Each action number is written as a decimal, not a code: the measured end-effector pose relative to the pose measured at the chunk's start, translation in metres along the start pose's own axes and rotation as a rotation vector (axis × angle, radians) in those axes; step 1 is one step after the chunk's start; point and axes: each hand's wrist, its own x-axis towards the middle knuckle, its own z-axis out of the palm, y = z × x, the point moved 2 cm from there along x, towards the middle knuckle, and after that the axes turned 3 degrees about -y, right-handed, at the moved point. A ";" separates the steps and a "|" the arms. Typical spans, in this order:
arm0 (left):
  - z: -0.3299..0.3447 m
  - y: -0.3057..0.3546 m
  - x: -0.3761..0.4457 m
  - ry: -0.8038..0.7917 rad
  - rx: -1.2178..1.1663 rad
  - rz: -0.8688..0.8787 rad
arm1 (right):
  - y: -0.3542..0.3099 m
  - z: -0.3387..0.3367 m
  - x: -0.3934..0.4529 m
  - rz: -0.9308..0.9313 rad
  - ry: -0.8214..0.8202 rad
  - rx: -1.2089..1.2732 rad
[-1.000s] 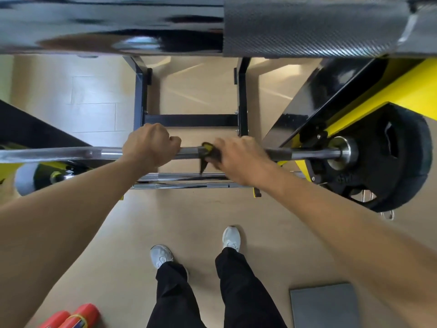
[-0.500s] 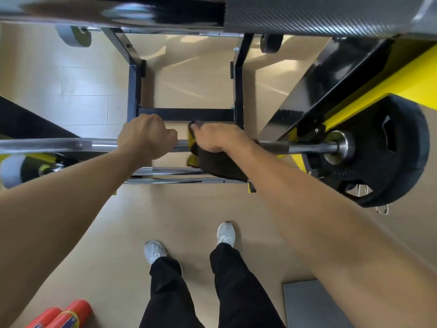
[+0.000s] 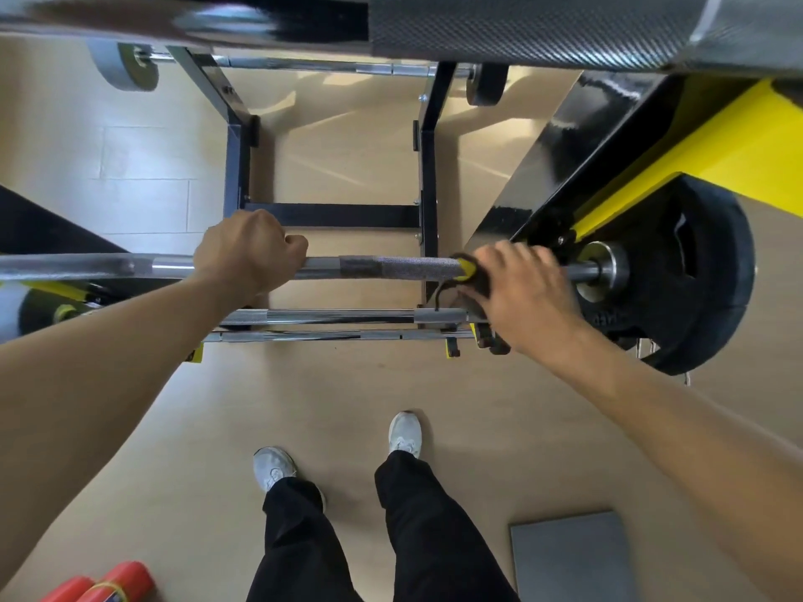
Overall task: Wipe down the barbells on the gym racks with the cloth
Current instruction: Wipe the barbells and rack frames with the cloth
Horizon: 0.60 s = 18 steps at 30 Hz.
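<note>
Barbell: steel bar lies level across my view on the rack, with smooth chrome to the left and a darker knurled stretch between my two hands.
Left hand: my left hand is curled in a fist over the bar, fingers wrapped round it, knuckles up.
Right hand: my right hand sits further along the bar, near its right end, fingers bent over the cloth and pressing it against the steel.
Cloth: black cloth with a yellow patch, bunched round the bar at the left edge of my right hand; a thin dark strand hangs below it.
Hand spacing: well apart, with the knurled section bare between them.
Weight plate: black plate is mounted on the bar's right sleeve, just beyond my right hand, with a chrome collar on its inner face.
Rack: black uprights and crossbar stand behind the bar; a yellow and black frame slopes up on the right.
Lower bars: two more chrome bars rest below the one I hold.
Upper bar: another barbell is very close overhead and blurred.
Floor: tan floor, my white shoes and black trousers, a grey mat at right, red cylinders at lower left.
</note>
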 end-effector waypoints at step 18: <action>0.002 0.003 -0.005 0.125 0.029 0.095 | -0.140 -0.001 0.084 0.216 -0.138 0.100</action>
